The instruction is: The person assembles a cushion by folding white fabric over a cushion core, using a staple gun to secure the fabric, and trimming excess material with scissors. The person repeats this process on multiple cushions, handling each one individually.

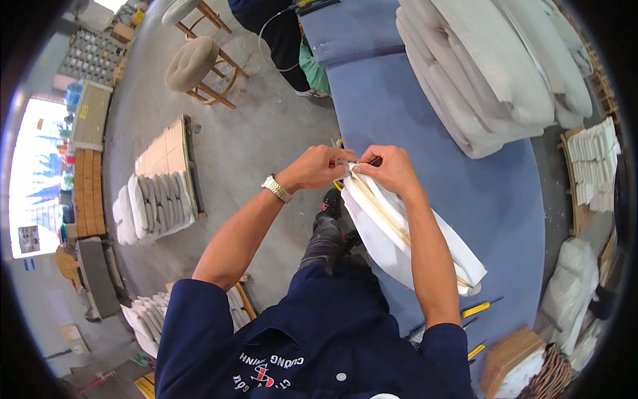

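A long white fabric piece [379,229] lies slantwise along the left edge of the blue-topped table [492,199]. It looks folded and padded, with a cream strip [385,211] running down its length. My left hand [320,167], below a metal watch, pinches its far end. Close beside it, my right hand [389,169] grips the same end with thumb and fingers, and the two hands nearly touch. A small thing between the fingertips is too small to make out. The right forearm crosses over the fabric and hides part of it.
Grey padded covers [478,73] are piled at the table's far right. Yellow-handled tools [475,310] lie near its close edge. A cardboard box [510,359] stands at the lower right. Stools [193,64] and stacked cushions [154,206] occupy the floor leftward. Another person's legs [276,40] show beyond.
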The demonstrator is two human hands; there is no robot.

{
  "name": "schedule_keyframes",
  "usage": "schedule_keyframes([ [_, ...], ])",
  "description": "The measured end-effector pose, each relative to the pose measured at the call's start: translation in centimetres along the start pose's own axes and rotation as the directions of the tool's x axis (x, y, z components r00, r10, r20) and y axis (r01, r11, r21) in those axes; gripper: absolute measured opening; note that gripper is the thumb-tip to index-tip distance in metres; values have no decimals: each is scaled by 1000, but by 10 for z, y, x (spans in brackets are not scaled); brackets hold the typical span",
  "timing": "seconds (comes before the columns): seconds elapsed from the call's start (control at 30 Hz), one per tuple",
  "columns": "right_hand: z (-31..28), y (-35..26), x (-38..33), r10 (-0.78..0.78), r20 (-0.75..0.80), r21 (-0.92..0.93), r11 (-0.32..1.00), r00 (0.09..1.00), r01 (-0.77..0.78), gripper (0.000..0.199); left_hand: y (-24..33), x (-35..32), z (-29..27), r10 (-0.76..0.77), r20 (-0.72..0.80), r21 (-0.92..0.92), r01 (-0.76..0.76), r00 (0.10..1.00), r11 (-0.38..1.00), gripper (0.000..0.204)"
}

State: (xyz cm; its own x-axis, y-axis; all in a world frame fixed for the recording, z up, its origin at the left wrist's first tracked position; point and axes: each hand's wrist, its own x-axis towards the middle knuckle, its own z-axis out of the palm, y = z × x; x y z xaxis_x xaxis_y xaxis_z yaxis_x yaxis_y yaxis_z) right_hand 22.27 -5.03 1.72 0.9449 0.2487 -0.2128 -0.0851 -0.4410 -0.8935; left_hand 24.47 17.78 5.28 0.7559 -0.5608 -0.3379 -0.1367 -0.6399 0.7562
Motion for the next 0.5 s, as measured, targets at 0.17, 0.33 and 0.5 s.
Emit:
schedule_keyframes([
  [0.17, 4, -4, -18, -103, -4, -21, 995, 995, 102, 21, -1, -6, 12, 7, -45, 90, -3, 999, 996, 43],
  [0.33, 1, -5, -36, -169, -16, -74, 983, 986, 167, 30, 17, -9, 6, -27, -3, 101, 27, 1000, 995, 43],
  [0.5, 8, -1, -45, -228, -16, -204, 954, 974, 220, 36, 24, -8, 9, -24, -22, 219, 28, 999, 975, 40],
])
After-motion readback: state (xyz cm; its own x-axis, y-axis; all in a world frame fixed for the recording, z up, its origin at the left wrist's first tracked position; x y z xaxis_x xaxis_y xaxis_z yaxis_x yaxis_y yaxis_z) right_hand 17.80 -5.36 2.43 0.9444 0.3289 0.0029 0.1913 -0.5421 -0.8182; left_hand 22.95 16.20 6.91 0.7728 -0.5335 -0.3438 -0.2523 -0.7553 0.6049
